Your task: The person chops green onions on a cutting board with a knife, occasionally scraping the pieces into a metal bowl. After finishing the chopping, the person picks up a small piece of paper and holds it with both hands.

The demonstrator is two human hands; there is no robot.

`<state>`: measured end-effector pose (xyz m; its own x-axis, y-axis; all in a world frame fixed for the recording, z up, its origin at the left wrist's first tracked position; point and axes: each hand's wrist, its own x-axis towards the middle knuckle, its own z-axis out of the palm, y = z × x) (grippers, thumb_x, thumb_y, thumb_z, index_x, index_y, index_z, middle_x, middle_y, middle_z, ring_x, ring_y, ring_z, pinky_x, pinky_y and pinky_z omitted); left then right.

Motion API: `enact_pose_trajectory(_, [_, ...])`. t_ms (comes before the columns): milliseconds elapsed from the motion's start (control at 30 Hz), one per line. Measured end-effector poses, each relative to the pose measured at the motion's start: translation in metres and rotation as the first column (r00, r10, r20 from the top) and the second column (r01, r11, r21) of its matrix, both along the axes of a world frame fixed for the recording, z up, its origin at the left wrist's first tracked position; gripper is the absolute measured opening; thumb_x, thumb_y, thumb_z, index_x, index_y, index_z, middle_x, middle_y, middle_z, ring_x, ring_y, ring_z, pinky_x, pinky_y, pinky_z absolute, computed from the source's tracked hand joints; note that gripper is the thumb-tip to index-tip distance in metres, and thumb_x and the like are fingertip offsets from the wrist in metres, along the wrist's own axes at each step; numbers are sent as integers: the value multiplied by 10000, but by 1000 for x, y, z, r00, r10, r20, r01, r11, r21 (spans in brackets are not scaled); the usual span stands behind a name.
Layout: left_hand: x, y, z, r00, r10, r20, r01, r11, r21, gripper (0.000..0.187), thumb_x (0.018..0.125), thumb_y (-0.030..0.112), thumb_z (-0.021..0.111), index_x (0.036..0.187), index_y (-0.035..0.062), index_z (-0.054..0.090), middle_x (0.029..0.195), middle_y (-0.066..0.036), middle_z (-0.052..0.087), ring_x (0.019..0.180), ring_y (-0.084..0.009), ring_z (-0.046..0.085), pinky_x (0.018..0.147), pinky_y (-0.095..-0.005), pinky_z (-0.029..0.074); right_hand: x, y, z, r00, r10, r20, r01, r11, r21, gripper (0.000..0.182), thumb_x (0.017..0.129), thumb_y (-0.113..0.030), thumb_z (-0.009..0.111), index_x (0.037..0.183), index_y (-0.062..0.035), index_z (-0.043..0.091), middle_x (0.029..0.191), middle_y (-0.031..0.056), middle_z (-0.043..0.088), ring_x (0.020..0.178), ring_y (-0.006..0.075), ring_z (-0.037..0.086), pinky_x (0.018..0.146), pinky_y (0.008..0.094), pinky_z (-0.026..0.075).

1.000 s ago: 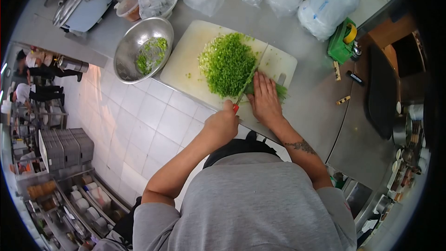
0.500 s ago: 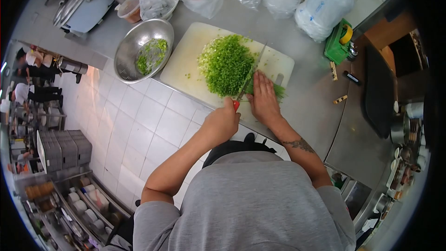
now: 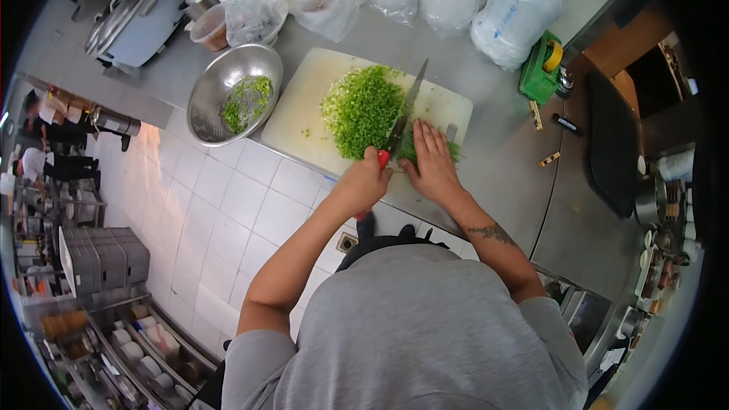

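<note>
My left hand (image 3: 363, 182) is closed around the red handle of a kitchen knife (image 3: 406, 114). The blade slants away from me, between a heap of finely chopped green onions (image 3: 364, 110) and a bunch of uncut green stalks (image 3: 410, 149). My right hand (image 3: 433, 163) presses down on those stalks with its fingers stretched forward, the thumb close to the blade. Both the heap and the stalks lie on a white cutting board (image 3: 292, 118). Left of the board stands a steel colander (image 3: 203, 99) with some chopped green onions (image 3: 247, 102) inside.
Several plastic-wrapped stacks (image 3: 516, 15) line the back of the steel counter (image 3: 501, 152). A green tape dispenser (image 3: 541, 68) and a black marker (image 3: 566, 124) lie right. A large lidded pot (image 3: 140, 26) stands back left. Other people (image 3: 57, 167) are far left beyond the tiled floor (image 3: 228, 190).
The knife and my left hand have moved forward, away from me, along the edge of the heap. My right hand stays on the stalks. The whole view has shifted slightly.
</note>
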<state>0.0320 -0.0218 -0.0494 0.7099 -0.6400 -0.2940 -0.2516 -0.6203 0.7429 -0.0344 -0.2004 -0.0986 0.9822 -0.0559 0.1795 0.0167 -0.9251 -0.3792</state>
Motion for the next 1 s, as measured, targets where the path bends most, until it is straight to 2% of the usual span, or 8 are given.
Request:
enact_pose_trajectory(133, [-14, 15, 16, 999, -5, 50, 2, 999, 45, 300, 941, 211, 536, 979, -30, 360, 632, -248, 595, 456, -328, 607, 415, -425, 481, -4, -3, 8, 1000, 1, 17, -2, 999, 50, 858, 843, -294, 658, 1471, 57, 191, 1462, 273, 316, 1380, 403, 283, 1156, 480, 193])
enact_pose_trajectory(333, [-35, 18, 25, 987, -26, 159, 13, 997, 77, 297, 933, 201, 538, 994, -40, 375, 690, -315, 608, 640, -470, 622, 579, -525, 494, -9, 0, 0, 1000, -14, 25, 14, 1000, 8, 816, 858, -283, 642, 1453, 82, 218, 1463, 275, 313, 1381, 403, 282, 1148, 495, 199])
enact_pose_trajectory(433, [-37, 16, 33, 997, -21, 75, 12, 992, 129, 300, 928, 198, 543, 999, -42, 377, 707, -322, 609, 700, -492, 617, 625, -541, 490, -9, 1, -5, 1000, -17, 23, 17, 1000, 4, 777, 868, -261, 626, 1438, 97, 239, 1468, 271, 308, 1384, 402, 277, 1150, 501, 197])
enact_pose_trajectory(633, [-39, 13, 21, 998, -42, 46, 32, 981, 194, 307, 922, 192, 547, 995, -53, 376, 706, -331, 605, 695, -492, 620, 626, -543, 492, -10, 4, -7, 999, -34, 0, 34, 999, -41, 697, 915, -258, 551, 1446, 79, 251, 1491, 242, 295, 1407, 366, 256, 1156, 490, 188])
enact_pose_trajectory(733, [-32, 6, 10, 997, -55, 54, 44, 980, 194, 307, 918, 184, 544, 1001, -60, 376, 709, -339, 601, 713, -506, 614, 643, -549, 488, -11, 4, -7, 1000, -26, -10, 26, 999, -45, 692, 920, -238, 552, 1457, 64, 237, 1502, 224, 288, 1414, 360, 243, 1156, 479, 182])
enact_pose_trajectory(833, [-17, -15, -15, 983, -49, 177, 33, 996, 88, 311, 914, 172, 535, 1017, -74, 374, 708, -329, 610, 634, -473, 626, 569, -527, 503, -10, 4, -6, 1000, -22, -10, 22, 999, -30, 696, 914, -229, 561, 1471, 30, 234, 1504, 222, 286, 1415, 364, 236, 1155, 484, 175])
enact_pose_trajectory(933, [-6, -23, 2, 1000, -26, 12, 24, 985, 169, 286, 901, 158, 511, 1010, -82, 399, 726, -328, 623, 685, -460, 648, 649, -530, 523, -12, 3, -4, 999, -27, 43, 26, 1000, 18, 687, 872, -192, 619, 1455, -6, 307, 1505, 208, 291, 1402, 358, 271, 1138, 512, 207])
enact_pose_trajectory(1000, [0, -21, 16, 996, -16, -85, 27, 990, 136, 297, 905, 164, 511, 1007, -90, 396, 702, -322, 620, 621, -431, 651, 595, -508, 529, -14, 2, 2, 985, -12, 171, -3, 996, 88, 616, 831, -149, 665, 1379, -27, 411, 1478, 195, 331, 1370, 362, 317, 1113, 518, 244])
